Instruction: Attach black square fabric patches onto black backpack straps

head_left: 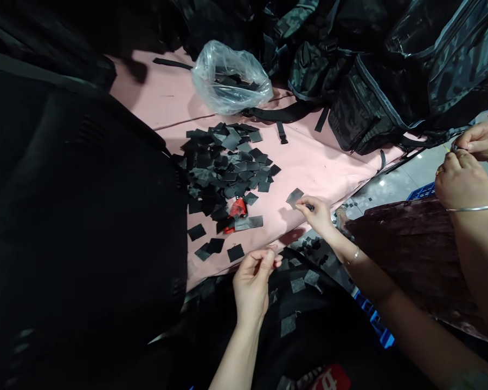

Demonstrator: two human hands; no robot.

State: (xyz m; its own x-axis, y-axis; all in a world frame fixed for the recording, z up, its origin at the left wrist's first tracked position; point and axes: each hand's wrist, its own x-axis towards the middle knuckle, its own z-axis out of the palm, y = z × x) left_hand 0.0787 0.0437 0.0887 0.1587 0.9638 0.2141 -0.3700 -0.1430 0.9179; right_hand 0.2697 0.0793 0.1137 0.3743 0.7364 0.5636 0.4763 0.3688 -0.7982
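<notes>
At lower centre of the frame, the person's left hand (252,281) is raised above the edge of the pink cloth-covered table (309,162), fingers curled and thumb pressed to fingertips; whether anything is pinched there cannot be told. To the right of it, at centre right, the right hand (318,213) rests on the pink surface with thumb and forefinger closed on one small grey rectangular patch (295,197), which lies flat on the cloth at the fingertips.

Left of the right hand, mid-frame, lies one loose heap of black rectangular patches (228,165), too many and too overlapped to count. One red object (238,208) sits partly buried at the heap's lower edge; its nature cannot be determined. Three or four single black patches lie apart below the heap, near the table edge. Further patches lie scattered on the dark material below the left hand.

At upper centre stands one clear crumpled plastic bag (230,78), open and holding more black pieces. Across the upper right, several black camouflage-pattern backpacks (390,81) are piled, straps trailing onto the pink cloth.

At the far right edge, two hands of another person (467,162) are held close together around a small item; one wrist wears a thin metal bangle.
</notes>
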